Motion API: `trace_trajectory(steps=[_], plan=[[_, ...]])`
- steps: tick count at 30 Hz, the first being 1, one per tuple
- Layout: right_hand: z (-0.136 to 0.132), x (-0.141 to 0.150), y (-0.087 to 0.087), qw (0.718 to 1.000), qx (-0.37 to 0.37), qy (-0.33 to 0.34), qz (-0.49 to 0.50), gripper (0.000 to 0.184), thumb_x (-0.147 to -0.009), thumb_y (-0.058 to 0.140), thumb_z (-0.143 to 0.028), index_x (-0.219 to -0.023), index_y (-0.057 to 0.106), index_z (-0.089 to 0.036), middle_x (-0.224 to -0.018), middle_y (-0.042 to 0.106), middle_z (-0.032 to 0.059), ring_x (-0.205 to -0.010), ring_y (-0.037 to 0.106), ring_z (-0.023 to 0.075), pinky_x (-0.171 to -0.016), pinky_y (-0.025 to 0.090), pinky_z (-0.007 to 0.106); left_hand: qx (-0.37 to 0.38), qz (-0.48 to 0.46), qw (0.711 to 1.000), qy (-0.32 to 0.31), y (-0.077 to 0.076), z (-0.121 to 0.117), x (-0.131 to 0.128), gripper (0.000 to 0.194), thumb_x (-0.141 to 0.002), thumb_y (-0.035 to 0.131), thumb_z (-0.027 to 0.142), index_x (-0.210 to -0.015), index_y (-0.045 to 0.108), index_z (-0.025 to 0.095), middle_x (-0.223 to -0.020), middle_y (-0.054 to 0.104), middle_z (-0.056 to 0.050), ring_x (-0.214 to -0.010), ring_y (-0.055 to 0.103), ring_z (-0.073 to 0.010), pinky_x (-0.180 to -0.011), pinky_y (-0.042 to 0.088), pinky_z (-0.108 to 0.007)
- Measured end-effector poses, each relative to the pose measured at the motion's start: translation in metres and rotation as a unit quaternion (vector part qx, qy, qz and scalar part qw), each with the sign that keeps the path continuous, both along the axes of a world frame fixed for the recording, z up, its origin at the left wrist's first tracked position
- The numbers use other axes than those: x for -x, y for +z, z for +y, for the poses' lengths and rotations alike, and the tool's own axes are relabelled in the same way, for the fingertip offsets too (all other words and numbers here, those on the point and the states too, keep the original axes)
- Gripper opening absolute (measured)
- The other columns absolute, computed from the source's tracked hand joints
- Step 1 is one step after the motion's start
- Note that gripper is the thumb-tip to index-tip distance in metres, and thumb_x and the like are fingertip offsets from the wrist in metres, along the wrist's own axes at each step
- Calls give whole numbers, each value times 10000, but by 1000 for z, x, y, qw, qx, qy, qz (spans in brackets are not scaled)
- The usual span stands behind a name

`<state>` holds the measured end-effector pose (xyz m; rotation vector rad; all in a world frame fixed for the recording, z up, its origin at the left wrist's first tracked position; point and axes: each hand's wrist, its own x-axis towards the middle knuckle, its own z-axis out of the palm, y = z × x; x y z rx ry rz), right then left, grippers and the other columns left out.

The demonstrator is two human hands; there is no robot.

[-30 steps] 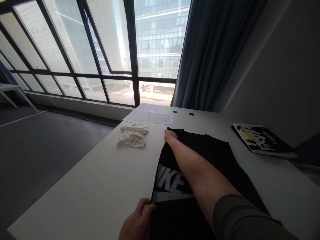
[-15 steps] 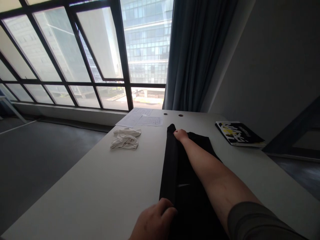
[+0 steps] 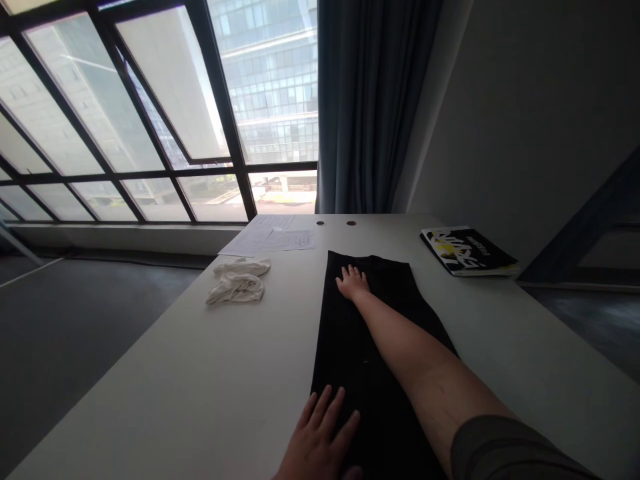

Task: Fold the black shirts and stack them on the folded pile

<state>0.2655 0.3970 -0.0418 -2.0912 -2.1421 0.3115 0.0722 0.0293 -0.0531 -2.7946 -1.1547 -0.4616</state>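
A black garment (image 3: 350,333) lies folded into a long narrow strip on the white table (image 3: 200,373), running away from me. My right hand (image 3: 353,282) rests flat on its far end with fingers spread, the arm stretched along the cloth. My left hand (image 3: 320,440) lies flat on the near left edge of the garment, fingers apart, partly on the table. Neither hand grips anything.
A crumpled white cloth (image 3: 237,283) lies left of the garment. Paper sheets (image 3: 273,240) sit at the far edge near two cable holes. A black and yellow book (image 3: 465,250) lies at the far right. Windows and a dark curtain (image 3: 360,100) stand behind the table.
Both hands carried the left side of the garment over to the right, hiding the white logo, then let go and flattened on the cloth. My view shifted right.
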Motion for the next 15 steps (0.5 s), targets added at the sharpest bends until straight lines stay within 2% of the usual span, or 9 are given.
trace_trajectory(steps=[2,4,6,8,10,12,13,15], plan=[[1,2,-5,1000,5,1,-1,728,-1051,289,-524,-1670,231,-145,-1749,117,137,-1605,101,307,-1279,63,516,-8,20,1000,-3,-7,1,4,852,-913,642,612,-1638,313,309,-1641,412,-143,-1468,432,-386,-1109,457,-515],[1,3,-5,1000,8,3,-1,729,-1052,275,-542,-1671,233,-160,-1750,116,136,-1605,99,306,-1277,66,511,-14,32,999,-10,-10,2,6,882,-915,629,639,-1654,273,313,-1646,405,-143,-1470,434,-381,-1110,457,-501],[0,0,-1,1000,6,8,0,711,-1050,279,-560,-1668,256,-208,-1749,133,123,-1603,103,313,-1270,91,519,-12,39,999,-15,-7,2,10,903,-910,631,658,-1659,259,317,-1645,409,-137,-1466,440,-382,-1109,457,-488],[-3,-10,6,999,-29,12,-3,663,-1051,301,-549,-1656,284,-278,-1749,145,95,-1601,81,321,-1257,112,538,-4,43,999,-15,1,1,18,897,-908,645,648,-1655,272,322,-1642,418,-127,-1457,450,-383,-1104,459,-470],[-5,-33,14,995,-103,8,-13,596,-1050,338,-493,-1616,362,-306,-1724,218,98,-1582,120,333,-1229,173,554,9,48,999,-17,13,-2,29,857,-915,662,607,-1643,306,327,-1637,429,-116,-1451,455,-376,-1099,458,-456],[-7,-66,22,985,-170,-18,-23,528,-1035,384,-427,-1527,490,-268,-1630,374,152,-1506,265,357,-1166,281,557,29,52,998,-15,28,-5,38,780,-922,677,548,-1609,376,337,-1626,448,-101,-1450,453,-369,-1092,457,-453],[-7,-86,26,983,-175,-43,-24,501,-1022,409,-408,-1475,542,-241,-1557,450,181,-1440,346,370,-1123,331,561,43,53,998,-7,36,-6,40,727,-925,681,519,-1579,425,333,-1608,473,-98,-1441,459,-367,-1087,457,-458],[-7,-127,30,983,-144,-115,-20,455,-1001,442,-373,-1393,601,-207,-1427,543,208,-1353,420,385,-1075,367,582,75,47,996,21,53,-6,33,598,-938,672,466,-1495,528,303,-1531,554,-101,-1388,504,-359,-1070,459,-475]])
